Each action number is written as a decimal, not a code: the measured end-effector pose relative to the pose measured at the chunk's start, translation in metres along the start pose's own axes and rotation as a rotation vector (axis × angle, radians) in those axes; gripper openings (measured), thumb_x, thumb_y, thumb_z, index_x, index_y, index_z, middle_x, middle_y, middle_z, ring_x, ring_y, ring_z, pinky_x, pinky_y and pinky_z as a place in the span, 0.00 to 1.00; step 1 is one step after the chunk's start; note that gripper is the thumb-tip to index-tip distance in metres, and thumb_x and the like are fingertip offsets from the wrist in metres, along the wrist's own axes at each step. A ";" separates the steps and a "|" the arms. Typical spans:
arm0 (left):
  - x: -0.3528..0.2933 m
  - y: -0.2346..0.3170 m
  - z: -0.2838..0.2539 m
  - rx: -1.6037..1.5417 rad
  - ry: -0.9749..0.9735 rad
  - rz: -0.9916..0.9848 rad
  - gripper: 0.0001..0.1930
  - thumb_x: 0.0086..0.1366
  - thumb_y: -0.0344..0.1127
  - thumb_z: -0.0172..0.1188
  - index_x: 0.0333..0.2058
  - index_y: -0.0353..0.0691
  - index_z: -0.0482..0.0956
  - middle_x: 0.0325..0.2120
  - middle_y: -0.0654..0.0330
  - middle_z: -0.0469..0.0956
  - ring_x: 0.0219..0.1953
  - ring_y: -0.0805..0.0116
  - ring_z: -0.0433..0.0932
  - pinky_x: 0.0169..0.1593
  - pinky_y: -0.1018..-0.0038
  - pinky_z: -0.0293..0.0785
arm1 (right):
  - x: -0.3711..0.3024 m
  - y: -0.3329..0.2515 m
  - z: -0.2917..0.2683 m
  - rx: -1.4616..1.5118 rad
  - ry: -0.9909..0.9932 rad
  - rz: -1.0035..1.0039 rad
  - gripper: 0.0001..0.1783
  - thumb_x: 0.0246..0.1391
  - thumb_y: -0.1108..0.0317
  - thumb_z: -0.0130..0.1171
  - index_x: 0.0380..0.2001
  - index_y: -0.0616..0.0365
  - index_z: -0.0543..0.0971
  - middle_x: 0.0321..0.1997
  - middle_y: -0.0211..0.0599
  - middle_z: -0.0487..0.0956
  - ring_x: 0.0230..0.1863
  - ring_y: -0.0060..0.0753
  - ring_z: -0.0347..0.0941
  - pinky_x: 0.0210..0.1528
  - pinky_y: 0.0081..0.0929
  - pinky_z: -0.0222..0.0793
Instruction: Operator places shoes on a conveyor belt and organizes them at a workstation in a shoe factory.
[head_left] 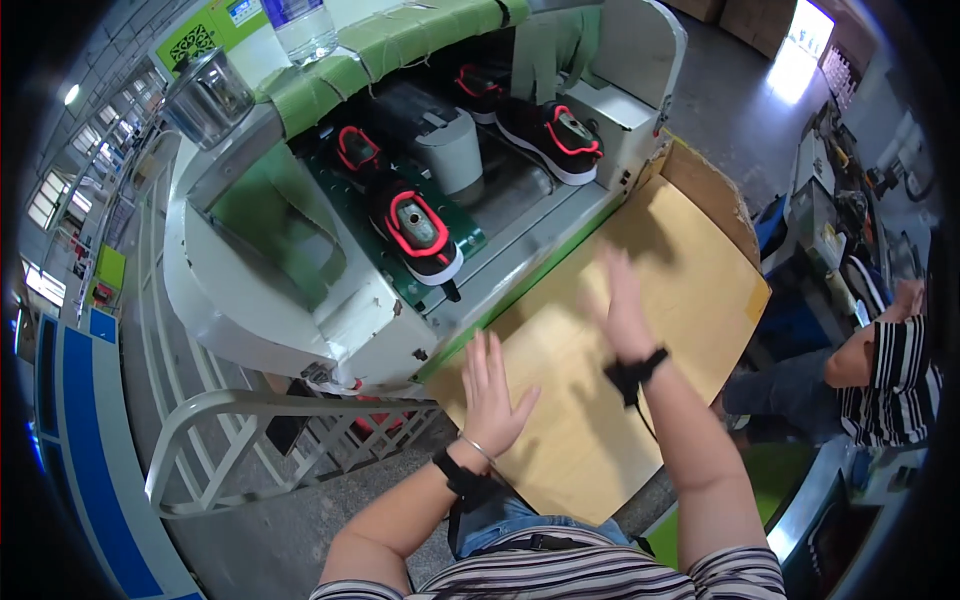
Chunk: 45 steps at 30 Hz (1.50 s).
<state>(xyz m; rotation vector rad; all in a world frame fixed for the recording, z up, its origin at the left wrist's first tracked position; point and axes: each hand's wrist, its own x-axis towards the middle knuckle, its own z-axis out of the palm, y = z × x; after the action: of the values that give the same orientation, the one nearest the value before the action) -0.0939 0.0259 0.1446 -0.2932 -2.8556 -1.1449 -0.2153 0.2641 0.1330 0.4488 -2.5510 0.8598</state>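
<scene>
My left hand point(492, 395) is held over the near left edge of a tan board point(580, 400), its fingers stretched and nothing in them. My right hand point(618, 305) hovers above the middle of that board, slightly blurred, with fingers apart and holding nothing. Just beyond, inside a white and green machine point(255, 320), sits a black shoe point(385, 205) with red collar trim, a white sole and a grey-green last in its opening. A matching shoe point(540, 140) stands farther right. Behind them, other red-trimmed black shoe parts point(357, 150) are partly hidden under the machine's green-wrapped front.
A metal cup point(208, 98) and a clear bottle point(300, 30) stand on top of the machine. White metal railing point(250, 410) runs along the left. A cardboard side point(710, 185) borders the board. At right, a person in a striped shirt point(890, 390) works beside a cluttered bench.
</scene>
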 end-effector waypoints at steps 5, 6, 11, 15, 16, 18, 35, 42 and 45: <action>-0.090 -0.077 0.054 0.404 -0.560 -0.020 0.56 0.58 0.66 0.56 0.70 0.33 0.39 0.70 0.38 0.33 0.72 0.36 0.33 0.69 0.42 0.34 | -0.243 -0.036 -0.043 -0.291 -0.843 0.240 0.63 0.40 0.36 0.67 0.72 0.50 0.47 0.76 0.55 0.44 0.75 0.65 0.36 0.71 0.63 0.37; -0.090 -0.079 0.057 0.412 -0.554 -0.029 0.56 0.58 0.66 0.56 0.70 0.33 0.39 0.70 0.38 0.33 0.72 0.36 0.33 0.69 0.42 0.34 | -0.268 -0.031 -0.046 -0.269 -0.802 0.240 0.64 0.39 0.34 0.67 0.72 0.48 0.47 0.76 0.53 0.42 0.75 0.65 0.35 0.71 0.64 0.36; -0.090 -0.077 0.064 0.478 -0.640 -0.098 0.59 0.55 0.71 0.55 0.71 0.37 0.36 0.71 0.40 0.29 0.73 0.41 0.27 0.69 0.43 0.27 | -0.285 -0.045 -0.049 -0.238 -0.825 0.427 0.62 0.39 0.37 0.68 0.72 0.44 0.48 0.77 0.49 0.41 0.76 0.63 0.32 0.71 0.66 0.33; -0.092 -0.080 0.064 0.477 -0.626 -0.062 0.60 0.55 0.72 0.55 0.70 0.35 0.36 0.70 0.38 0.29 0.72 0.37 0.27 0.68 0.40 0.29 | -0.285 -0.048 -0.044 -0.215 -0.798 0.471 0.62 0.40 0.41 0.70 0.73 0.43 0.47 0.77 0.46 0.40 0.76 0.62 0.31 0.70 0.68 0.31; -0.090 -0.078 0.063 0.484 -0.639 -0.091 0.60 0.55 0.71 0.54 0.70 0.36 0.35 0.71 0.39 0.29 0.72 0.39 0.26 0.69 0.42 0.28 | -0.286 -0.046 -0.044 -0.215 -0.786 0.453 0.62 0.39 0.40 0.70 0.73 0.43 0.47 0.78 0.46 0.40 0.76 0.62 0.31 0.70 0.68 0.31; -0.088 -0.074 0.063 0.493 -0.659 -0.114 0.59 0.55 0.71 0.54 0.71 0.37 0.34 0.71 0.41 0.28 0.73 0.41 0.25 0.70 0.43 0.26 | -0.289 -0.046 -0.043 -0.230 -0.783 0.465 0.62 0.39 0.40 0.70 0.73 0.43 0.47 0.77 0.45 0.40 0.76 0.61 0.31 0.70 0.68 0.32; -0.086 -0.076 0.061 0.504 -0.630 -0.101 0.59 0.54 0.71 0.55 0.71 0.39 0.36 0.71 0.42 0.32 0.73 0.41 0.30 0.70 0.44 0.30 | -0.064 -0.086 0.036 -0.325 -0.268 0.154 0.48 0.46 0.57 0.68 0.66 0.64 0.58 0.72 0.55 0.53 0.74 0.55 0.45 0.71 0.57 0.44; -0.081 -0.083 0.075 0.446 -0.585 -0.036 0.61 0.53 0.73 0.55 0.70 0.37 0.38 0.71 0.39 0.33 0.72 0.37 0.31 0.68 0.40 0.32 | -0.077 0.112 0.016 0.274 0.190 0.904 0.30 0.45 0.69 0.70 0.52 0.61 0.70 0.41 0.54 0.78 0.42 0.55 0.77 0.47 0.42 0.74; -0.089 -0.088 0.063 0.451 -0.584 -0.103 0.61 0.53 0.73 0.56 0.71 0.37 0.38 0.71 0.39 0.32 0.72 0.37 0.30 0.68 0.40 0.32 | -0.068 0.054 0.011 0.189 0.217 0.714 0.21 0.49 0.69 0.67 0.45 0.62 0.72 0.38 0.55 0.78 0.42 0.54 0.77 0.43 0.41 0.72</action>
<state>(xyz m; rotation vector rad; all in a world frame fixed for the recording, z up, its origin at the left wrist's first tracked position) -0.0222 -0.0065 0.0287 -0.5300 -3.5563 -0.4309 -0.1818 0.3095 0.0658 -0.5222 -2.4337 1.3063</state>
